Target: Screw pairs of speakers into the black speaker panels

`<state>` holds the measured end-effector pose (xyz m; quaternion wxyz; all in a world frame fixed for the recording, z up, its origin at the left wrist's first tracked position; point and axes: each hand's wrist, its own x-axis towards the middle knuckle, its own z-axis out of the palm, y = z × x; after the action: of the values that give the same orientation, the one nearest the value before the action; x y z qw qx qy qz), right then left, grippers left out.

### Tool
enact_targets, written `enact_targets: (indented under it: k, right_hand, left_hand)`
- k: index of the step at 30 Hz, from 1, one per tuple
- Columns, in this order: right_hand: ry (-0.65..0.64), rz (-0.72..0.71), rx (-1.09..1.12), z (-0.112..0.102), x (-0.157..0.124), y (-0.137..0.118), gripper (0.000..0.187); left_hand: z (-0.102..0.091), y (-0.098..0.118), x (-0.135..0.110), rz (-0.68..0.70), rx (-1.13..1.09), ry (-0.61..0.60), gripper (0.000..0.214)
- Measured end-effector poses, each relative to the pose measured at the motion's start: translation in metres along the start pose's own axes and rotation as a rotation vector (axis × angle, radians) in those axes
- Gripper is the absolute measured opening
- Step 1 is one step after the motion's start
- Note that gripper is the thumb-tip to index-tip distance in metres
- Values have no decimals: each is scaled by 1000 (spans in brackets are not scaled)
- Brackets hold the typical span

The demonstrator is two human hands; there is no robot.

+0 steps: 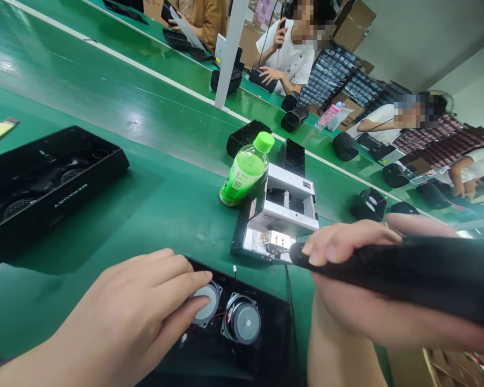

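Observation:
My left hand [145,301] lies over a black speaker panel [270,333], thumb and forefinger on the left of two round speaker drivers [207,303]. The right driver [244,321] sits bare beside it, red wires between them. Raised at the right, my right hand [347,285] is wrapped round a black electric screwdriver [419,274], blurred close to the camera. The tool's narrow end overlaps the front of a white and black screw feeder [282,209] in the picture; whether they touch, I cannot tell. A small white connector [234,269] stands up behind the panel.
A green-capped bottle [244,172] stands against the feeder's left side. An open black speaker housing [56,183] lies at the left, near a yellow strip [0,131]. Several co-workers, one in a white shirt [286,54], sit across the green bench [165,215]. A white post [229,54] rises between.

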<state>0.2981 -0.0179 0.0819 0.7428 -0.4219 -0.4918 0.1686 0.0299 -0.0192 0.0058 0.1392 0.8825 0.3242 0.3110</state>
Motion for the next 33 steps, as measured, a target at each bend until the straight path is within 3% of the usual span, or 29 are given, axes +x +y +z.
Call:
enact_targets:
  k: [2, 5, 10, 16, 19, 24, 27, 31, 33]
  right_hand:
    - [20, -31, -11, 10, 2, 1, 63]
    - [8, 37, -11, 13, 4, 6, 68]
    - [-77, 146, 75, -8, -4, 18, 82]
    - [74, 220, 155, -17, -15, -11, 59]
    - [63, 207, 169, -20, -16, -20, 63]
    - [65, 117, 196, -38, -7, -9, 66]
    - [110, 118, 250, -45, 0, -2, 68]
    - [227, 162, 328, -45, 3, 1, 64]
    - [259, 182, 370, -43, 2, 0, 61]
  left_hand:
    - [0, 1, 0, -17, -11, -7, 16]
    - [0, 3, -3, -66, -28, -5, 15]
    - [-1, 2, -12, -79, -32, 21, 15]
    - [-5, 3, -8, -47, -16, 8, 15]
    - [-5, 8, 1, -22, -23, 14, 16]
    - [-1, 18, 27, 91, -2, 22, 17]
    - [4, 27, 56, 130, -9, -46, 16]
    - [19, 49, 93, 8, -215, -235, 51]
    - [30, 61, 104, -88, -383, -352, 39]
